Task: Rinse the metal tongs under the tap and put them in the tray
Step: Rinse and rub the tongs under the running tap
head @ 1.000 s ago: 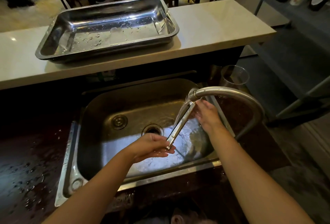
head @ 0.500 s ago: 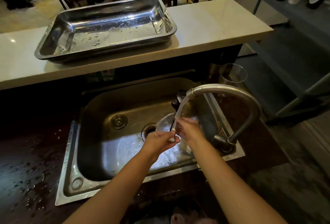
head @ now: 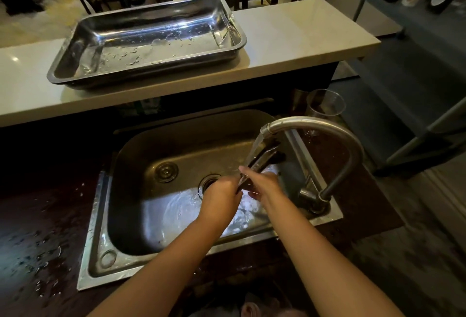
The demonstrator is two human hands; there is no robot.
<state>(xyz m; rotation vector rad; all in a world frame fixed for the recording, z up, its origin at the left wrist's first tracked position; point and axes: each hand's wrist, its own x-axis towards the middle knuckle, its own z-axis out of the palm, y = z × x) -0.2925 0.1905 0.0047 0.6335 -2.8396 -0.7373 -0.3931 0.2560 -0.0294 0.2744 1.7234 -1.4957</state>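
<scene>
The metal tongs (head: 262, 157) slant up over the steel sink (head: 141, 215), their tips just under the spout of the curved tap (head: 327, 127), where water runs. My left hand (head: 222, 193) grips their lower end. My right hand (head: 264, 185) is wrapped around the tongs just above the left hand, fingers against the metal. The steel tray (head: 148, 41) sits wet on the pale counter (head: 290, 31) behind the sink, with nothing in it but water drops.
A clear glass (head: 325, 104) stands behind the tap. The dark worktop (head: 37, 241) left of the sink is wet. A grey rack (head: 416, 13) with plates stands at the right. Chairs, a dark table and a seated person are beyond the counter.
My right hand slid from the tongs' upper end down to meet the left hand, then stayed there. The tongs remain under the running water. The view shifted slightly.
</scene>
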